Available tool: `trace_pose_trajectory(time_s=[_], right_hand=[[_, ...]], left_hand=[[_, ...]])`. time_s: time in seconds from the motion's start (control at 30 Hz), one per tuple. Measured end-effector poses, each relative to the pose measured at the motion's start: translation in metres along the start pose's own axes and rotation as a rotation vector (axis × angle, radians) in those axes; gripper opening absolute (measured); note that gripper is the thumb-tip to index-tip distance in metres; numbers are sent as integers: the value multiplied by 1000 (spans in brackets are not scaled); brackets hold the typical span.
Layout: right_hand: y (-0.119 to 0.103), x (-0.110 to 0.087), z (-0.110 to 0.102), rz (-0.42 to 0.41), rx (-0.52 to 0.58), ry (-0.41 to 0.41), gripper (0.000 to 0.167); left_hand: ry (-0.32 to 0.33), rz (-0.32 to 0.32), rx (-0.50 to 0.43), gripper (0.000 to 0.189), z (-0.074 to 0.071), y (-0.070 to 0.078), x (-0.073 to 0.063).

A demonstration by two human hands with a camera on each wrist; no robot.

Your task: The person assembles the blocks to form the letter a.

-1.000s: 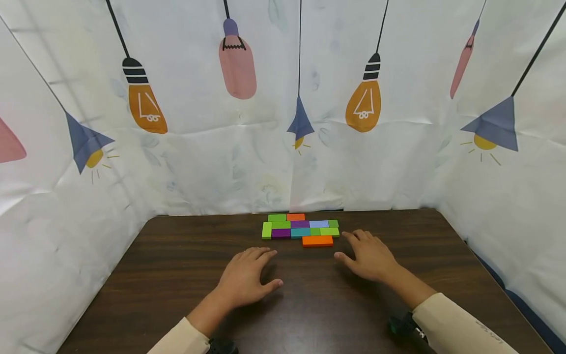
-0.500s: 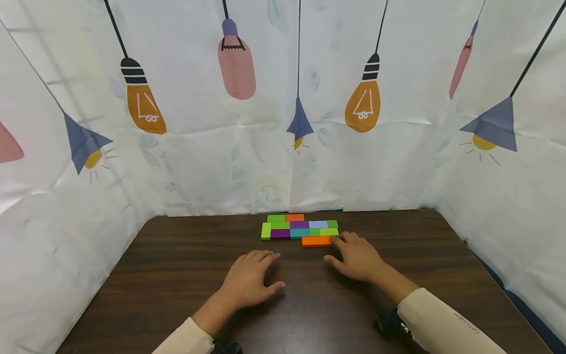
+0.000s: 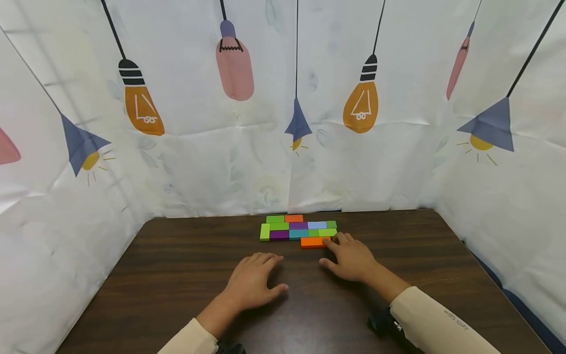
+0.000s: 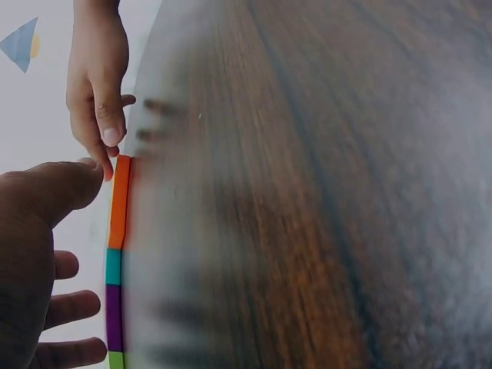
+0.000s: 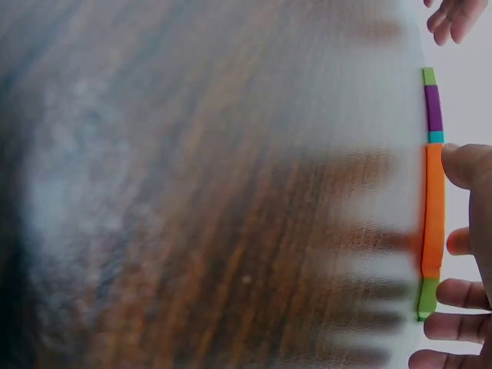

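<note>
Near the far edge of the table lies a flat patch of coloured rectangular blocks. Its nearest piece is a long orange block [image 3: 312,242], set in front of a teal block [image 3: 298,235] and a lime green one. My right hand [image 3: 351,258] has its index fingertip over the right end of that orange block; whether it touches is hard to tell. Its thumb stands apart from the index. To the near left of the patch, my left hand [image 3: 253,280] hovers above the table with thumb spread and fingers relaxed, holding nothing. A purple block [image 4: 114,317] shows beyond it in the left wrist view.
The dark wood-grain table [image 3: 177,275] has rounded far corners. Behind and beside it hangs a white curtain [image 3: 247,162] printed with lamps and bulbs. A dark wrist device [image 3: 381,322] sits under the right sleeve.
My right hand has moved left, from beside the patch to the right end of the orange block. The left hand has drifted slightly right and nearer. The blocks keep their arrangement.
</note>
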State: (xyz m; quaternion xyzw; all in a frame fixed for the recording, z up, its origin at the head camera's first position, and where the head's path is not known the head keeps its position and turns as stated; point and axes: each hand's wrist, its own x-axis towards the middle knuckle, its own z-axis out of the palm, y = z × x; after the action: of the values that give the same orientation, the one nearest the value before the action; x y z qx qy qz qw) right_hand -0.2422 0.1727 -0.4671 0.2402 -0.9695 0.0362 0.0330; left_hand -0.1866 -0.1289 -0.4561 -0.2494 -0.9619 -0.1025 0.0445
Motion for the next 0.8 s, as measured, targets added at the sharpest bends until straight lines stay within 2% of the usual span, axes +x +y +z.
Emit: trace_pose_trajectory(time_s=[0.8], right_hand=[[-3,-2,-4,-31,11,-27,70]], left_hand=[[-29,6,-4,70,5,3,3]])
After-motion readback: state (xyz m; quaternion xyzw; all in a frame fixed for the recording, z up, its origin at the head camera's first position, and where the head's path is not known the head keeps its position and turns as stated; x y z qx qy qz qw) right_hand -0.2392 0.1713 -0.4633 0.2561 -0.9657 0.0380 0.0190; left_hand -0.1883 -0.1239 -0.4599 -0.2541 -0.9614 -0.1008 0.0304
